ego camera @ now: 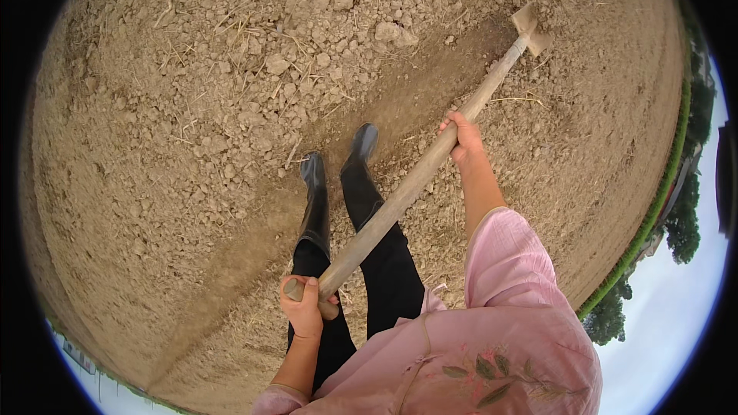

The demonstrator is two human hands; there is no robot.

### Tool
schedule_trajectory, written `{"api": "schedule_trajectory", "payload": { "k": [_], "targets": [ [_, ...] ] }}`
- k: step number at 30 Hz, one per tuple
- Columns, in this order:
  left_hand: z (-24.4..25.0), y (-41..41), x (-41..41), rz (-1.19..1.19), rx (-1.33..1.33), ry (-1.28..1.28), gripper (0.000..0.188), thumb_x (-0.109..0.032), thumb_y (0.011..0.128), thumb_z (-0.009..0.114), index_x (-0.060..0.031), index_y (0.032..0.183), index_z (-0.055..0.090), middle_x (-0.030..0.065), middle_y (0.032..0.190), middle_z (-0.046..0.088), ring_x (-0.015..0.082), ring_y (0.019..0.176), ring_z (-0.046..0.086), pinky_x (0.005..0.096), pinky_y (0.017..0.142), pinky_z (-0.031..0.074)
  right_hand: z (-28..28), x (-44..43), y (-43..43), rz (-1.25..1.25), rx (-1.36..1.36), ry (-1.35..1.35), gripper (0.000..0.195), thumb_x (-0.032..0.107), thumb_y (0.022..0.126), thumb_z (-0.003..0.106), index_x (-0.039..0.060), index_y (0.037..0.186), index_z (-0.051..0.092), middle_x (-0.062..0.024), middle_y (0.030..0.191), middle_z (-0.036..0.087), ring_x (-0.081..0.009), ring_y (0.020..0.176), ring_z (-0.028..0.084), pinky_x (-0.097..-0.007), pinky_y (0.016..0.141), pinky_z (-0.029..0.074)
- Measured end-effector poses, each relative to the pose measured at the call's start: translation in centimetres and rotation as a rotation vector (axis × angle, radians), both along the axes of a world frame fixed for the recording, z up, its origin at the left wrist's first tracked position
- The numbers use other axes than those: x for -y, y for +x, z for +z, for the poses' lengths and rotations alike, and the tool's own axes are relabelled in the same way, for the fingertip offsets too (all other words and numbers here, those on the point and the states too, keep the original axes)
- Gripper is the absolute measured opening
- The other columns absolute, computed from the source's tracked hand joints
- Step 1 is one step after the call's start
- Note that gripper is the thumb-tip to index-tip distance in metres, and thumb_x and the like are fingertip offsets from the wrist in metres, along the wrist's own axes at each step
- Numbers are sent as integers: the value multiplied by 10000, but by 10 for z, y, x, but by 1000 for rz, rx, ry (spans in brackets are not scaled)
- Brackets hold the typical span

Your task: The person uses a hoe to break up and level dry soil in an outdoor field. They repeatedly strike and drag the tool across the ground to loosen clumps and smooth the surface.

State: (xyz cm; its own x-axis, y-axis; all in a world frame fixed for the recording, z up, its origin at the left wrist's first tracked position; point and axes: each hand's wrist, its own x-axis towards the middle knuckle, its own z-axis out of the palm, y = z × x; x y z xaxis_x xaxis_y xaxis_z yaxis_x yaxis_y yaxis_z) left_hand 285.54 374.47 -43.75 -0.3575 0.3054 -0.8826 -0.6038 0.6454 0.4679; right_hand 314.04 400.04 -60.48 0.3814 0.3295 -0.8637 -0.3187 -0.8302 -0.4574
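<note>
A long wooden-handled shovel point(398, 202) slants across the view from the lower middle to the upper right. My left hand point(304, 308) is closed on the T-shaped grip at its top end, in front of my dark trousers. Further down the shaft, my right hand point(463, 137) wraps around the wood. The metal blade point(526, 26) is at the soil at the upper right, with loose earth against it; how deep it sits cannot be told.
My black rubber boots point(363, 141) stand at a shallow furrow point(424, 83) running diagonally through the soil. Clods point(395, 33) and dry straw lie to the upper left. A green strip point(663, 202) and trees point(683, 233) edge the field at the right.
</note>
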Motion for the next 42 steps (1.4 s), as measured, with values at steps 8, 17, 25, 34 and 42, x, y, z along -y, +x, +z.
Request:
{"api": "schedule_trajectory", "payload": {
  "k": [8,17,25,34,42],
  "targets": [
    [33,-157,169,-61,-662,-433,170,-172,765,560,-39,750,456,50,615,460,133,428,420,298,347,330,-8,160,-176,-274,-357,-236,163,83,763,614,23,833,479,-79,711,514,-210,611,541,-374,560,485],
    [49,-203,169,9,-850,-523,152,-137,750,549,-50,716,428,31,584,430,117,404,381,278,306,306,-27,202,-241,-299,-470,-300,175,86,754,614,6,853,493,-91,721,525,-216,609,557,-364,524,484],
    [7,2,-61,12,-23,65,193,-49,816,567,-43,843,375,120,785,532,167,466,525,283,385,468,-41,-35,-21,1,89,23,122,80,818,546,-15,853,478,-82,635,530,-168,522,516,-303,495,475],
    [4,-46,23,20,-207,-39,168,-53,818,530,-53,884,376,119,769,499,195,471,505,296,347,460,-7,37,-76,-89,-20,7,148,72,815,542,-28,878,453,-87,696,519,-178,547,531,-308,470,463],
    [50,-174,149,-57,-749,-440,140,-135,744,527,-42,772,427,46,593,436,135,382,407,288,297,366,-12,197,-220,-96,-381,-282,162,110,795,602,6,831,482,-88,753,543,-211,662,585,-366,588,511]
  ]
}}
